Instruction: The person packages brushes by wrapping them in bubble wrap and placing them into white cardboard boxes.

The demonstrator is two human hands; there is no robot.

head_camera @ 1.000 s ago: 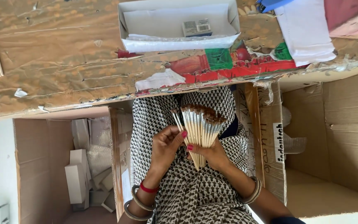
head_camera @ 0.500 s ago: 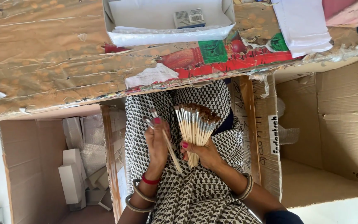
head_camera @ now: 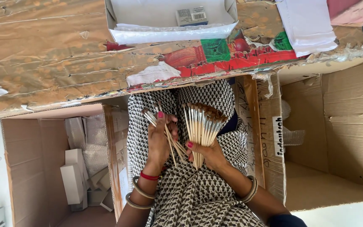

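So the right hand sits in the middle of the frame, fingers clenched around the bottom of a fanned-out bundle of brushes, pale wooden handles with brown tips pointing toward the worktop. The left hand is just beside it on the left side of the frame, fingers closed on a few loose brushes that stick out at a slant, their lower ends crossing toward the bundle. Both hands hover over a lap in black-and-white patterned cloth. The worktop, wrapped in crinkled brown tape, fills the top of the frame, with a white box up top center and a stack of white paper upper right. 2 open cardboard boxes flank the lap: the left one has small white cartons inside, the right one shows bare cardboard.
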